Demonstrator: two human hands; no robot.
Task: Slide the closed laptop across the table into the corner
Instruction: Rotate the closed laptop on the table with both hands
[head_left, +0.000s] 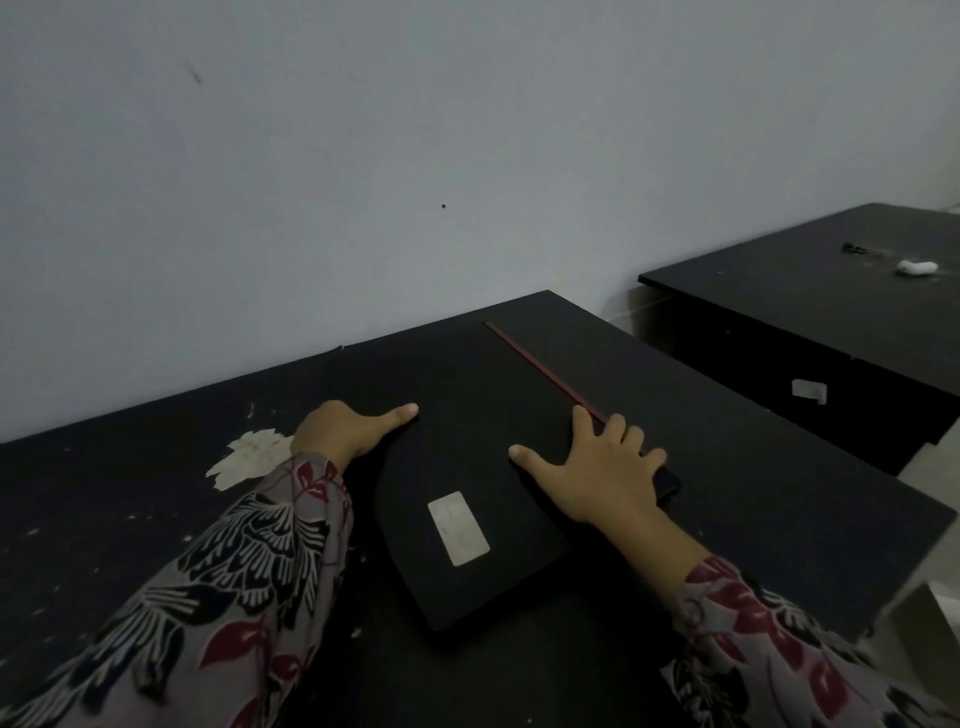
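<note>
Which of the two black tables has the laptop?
The near table, with the peeled patch; the closed laptop lies on it. The far table holds only small items.

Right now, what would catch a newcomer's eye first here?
Two hands in patterned sleeves on a closed laptop mid-table: the right hand spread flat on the lid, the left hand at its left edge, thumb on top. Next, the pale sticker on the lid and a torn pale patch on the black table to the left.
</note>
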